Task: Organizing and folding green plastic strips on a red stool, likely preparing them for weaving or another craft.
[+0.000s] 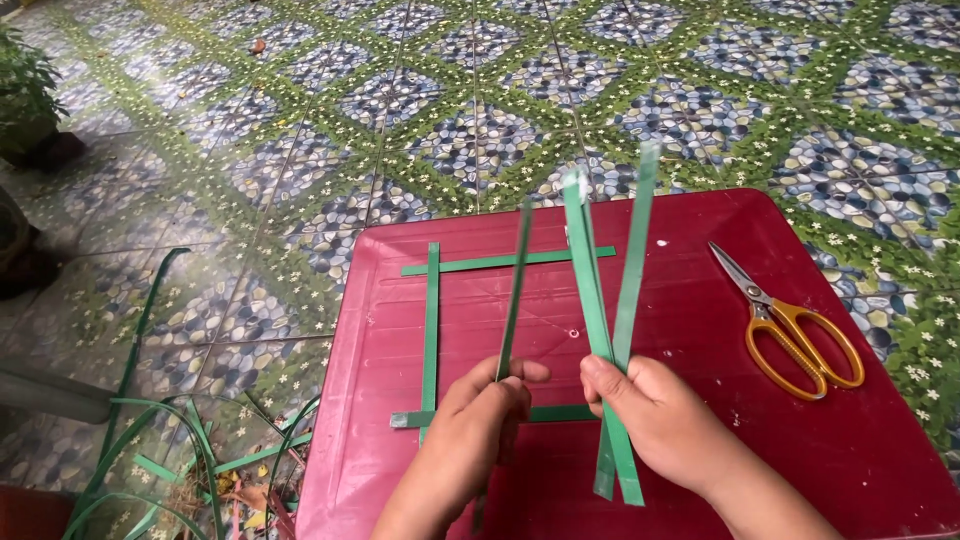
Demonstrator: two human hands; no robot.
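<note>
Left hand (470, 425) pinches one green strip (514, 300); right hand (655, 425) apparently two strips (600, 300).

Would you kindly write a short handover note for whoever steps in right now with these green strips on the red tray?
Left hand: shut on one green strip, held upright over the tray.
Right hand: shut on two green strips that cross in the grip and fan apart at the top.
On the red tray: three flat strips laid out, one upright on the left and one across at the top and bottom.
Yellow-handled scissors lie on the tray to the right, untouched.
Loose strips lie on the tiled floor to the left.
Done: three strips laid flat. Left: the three held strips are not yet laid.
</note>
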